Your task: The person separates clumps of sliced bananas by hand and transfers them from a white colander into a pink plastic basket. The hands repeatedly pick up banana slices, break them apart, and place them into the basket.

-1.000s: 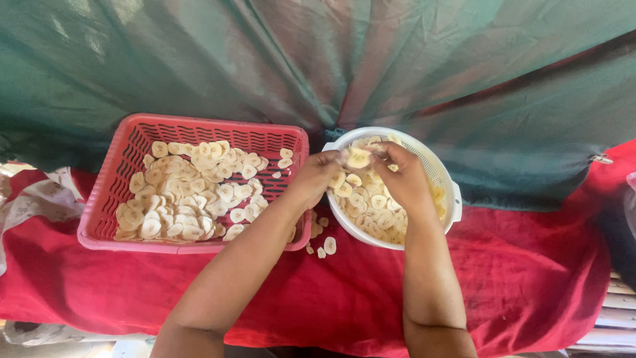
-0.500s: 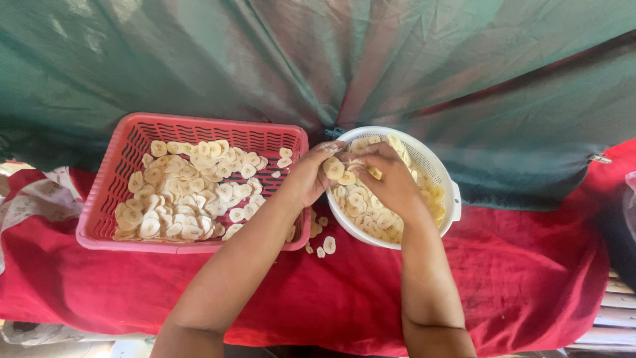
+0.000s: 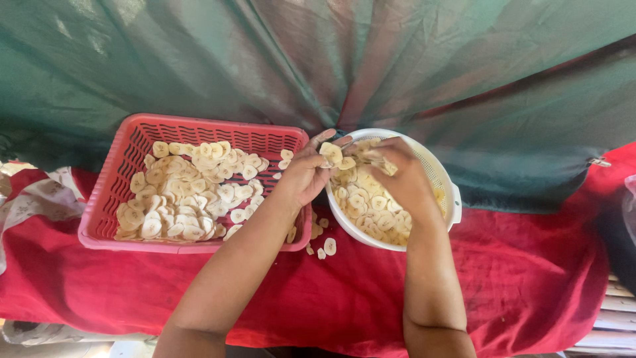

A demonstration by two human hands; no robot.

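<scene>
Both hands are parked over the round white plastic colander bowl [image 3: 442, 174], which sits on the red cloth [image 3: 530, 278] just right of the pink rectangular plastic basket [image 3: 126, 166]; the bowl is filled with pale yellow round banana slices [image 3: 371, 212], thin and coin-shaped. A small stack of those slices [image 3: 331, 154] is pinched between the fingers of the left hand [image 3: 306, 174], right at the bowl's near-left rim; so that hand is closed on slices, not loose. The right hand [image 3: 404, 178] is curled down into the bowl with its fingertips at the slices near the top; whether anything is actually gripped there can't be told, since the fingers are hidden from this angle. A flat layer of the same slices [image 3: 185, 199] is spread across the basket's floor; a few stray slices [image 3: 323, 246] are scattered on the cloth between basket and bowl. A teal-green draped tarp [image 3: 318, 59] is hung behind everything.
</scene>
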